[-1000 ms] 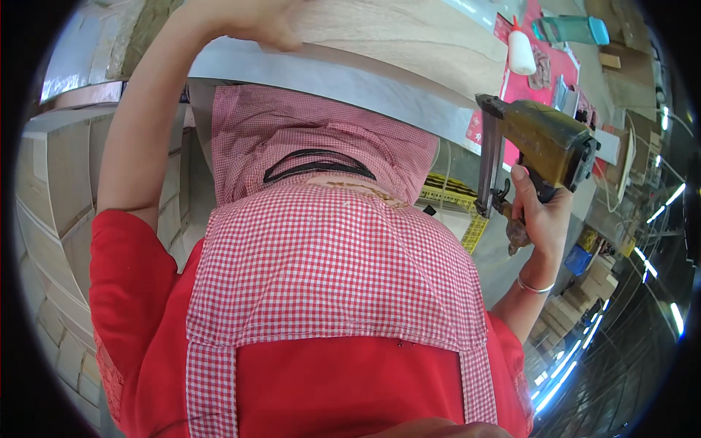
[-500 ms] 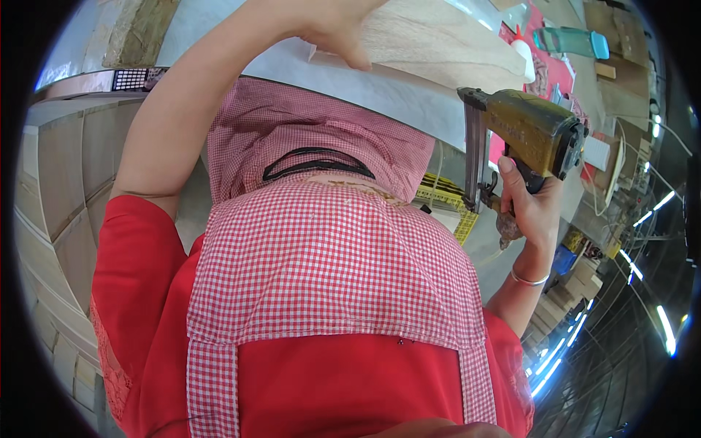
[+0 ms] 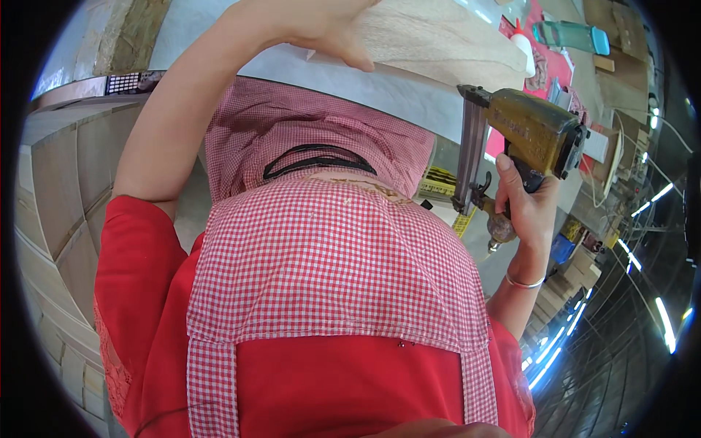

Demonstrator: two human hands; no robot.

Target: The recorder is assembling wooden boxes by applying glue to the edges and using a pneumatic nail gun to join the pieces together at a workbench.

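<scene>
A pale wooden board (image 3: 438, 44) lies on the light worktop (image 3: 292, 69) at the top of the head view. My left hand (image 3: 325, 33) grips its left end, thumb along the near edge; the other fingertips run to the picture's top rim, partly out of sight. Off to the right, my right hand (image 3: 529, 204) is closed round the handle of a worn yellow-brown pneumatic nail gun (image 3: 529, 124). The gun's nose points left, beside the worktop's near edge and apart from the board. Its long magazine slants down toward a metal air fitting.
A white glue bottle (image 3: 522, 47) with a red tip stands past the board's right end, by a teal plastic bottle (image 3: 569, 36). A wooden block (image 3: 131, 33) sits at the far left. Stacked panels (image 3: 58, 204) fill the left side. Yellow-black strips (image 3: 438, 179) show below the worktop.
The nail gun's lower end has swung slightly left and down, and its air fitting shows more plainly. My left hand stays at the board's end, almost unmoved.
</scene>
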